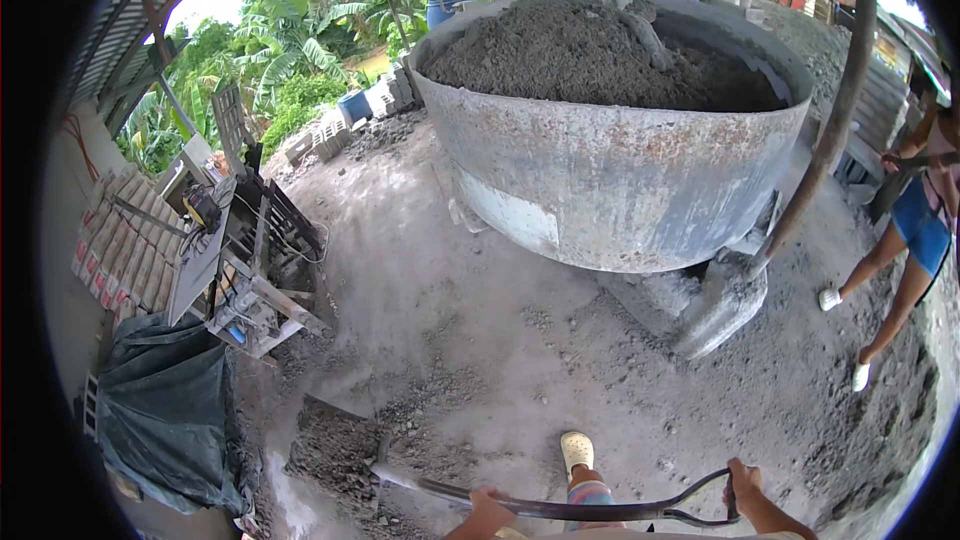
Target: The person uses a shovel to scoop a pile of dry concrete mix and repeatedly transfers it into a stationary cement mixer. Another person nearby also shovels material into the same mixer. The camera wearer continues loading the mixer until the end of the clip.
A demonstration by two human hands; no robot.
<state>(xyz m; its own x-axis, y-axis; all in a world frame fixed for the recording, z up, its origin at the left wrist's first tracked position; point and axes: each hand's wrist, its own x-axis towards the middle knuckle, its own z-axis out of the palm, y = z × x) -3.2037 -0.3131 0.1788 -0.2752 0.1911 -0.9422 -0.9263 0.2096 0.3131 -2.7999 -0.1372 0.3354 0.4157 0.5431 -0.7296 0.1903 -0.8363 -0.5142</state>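
My left hand (487, 508) grips the dark shaft of a shovel (560, 508) near the bottom edge. My right hand (743, 485) is closed around the shovel's D-shaped handle at the lower right. The shovel blade (340, 445) lies on the ground to the left, loaded with grey cement mix. A loose pile of the same grey mix (420, 410) is scattered on the concrete floor in front of it. My foot in a pale clog (576, 451) shows between my hands.
A large round metal mixing pan (610, 180) full of grey mix stands ahead. A second shovel (722, 305) leans at its base, held by a person in blue shorts (915, 230) at right. A block-making machine (235, 240), stacked bags (125, 240) and a dark tarp (165, 415) stand left.
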